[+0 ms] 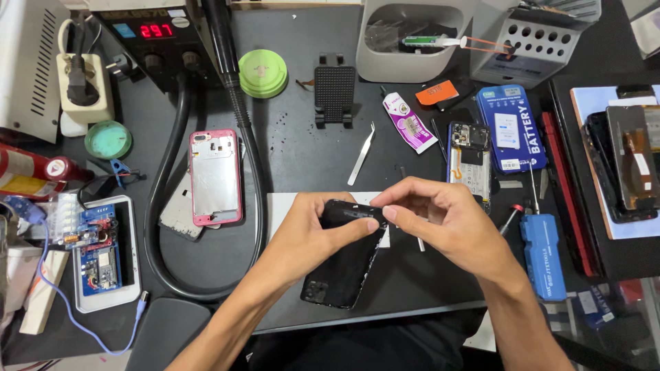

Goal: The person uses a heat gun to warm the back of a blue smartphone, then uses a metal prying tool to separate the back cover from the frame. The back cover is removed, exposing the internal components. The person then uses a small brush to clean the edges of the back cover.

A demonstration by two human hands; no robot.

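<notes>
Left hand (302,237), right hand (440,216), glossy black phone shell (344,264)

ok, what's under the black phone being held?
A white sheet on the dark mat shows beneath the black phone; the left hand and right hand cover the rest.

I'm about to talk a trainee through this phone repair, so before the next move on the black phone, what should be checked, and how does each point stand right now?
1. Left hand grips the black phone: ok, fingers wrap its upper part.
2. Right hand on the phone's top edge: ok, fingertips pinch there.
3. Phone supported: cannot tell whether its lower end rests on the mat.
4. Tweezers within reach: ok, lying on the mat beyond the hands.
5. Glue tube capped: cannot tell.
6. Hose away from the phone: ok, it loops around the pink phone frame on the left.
</notes>
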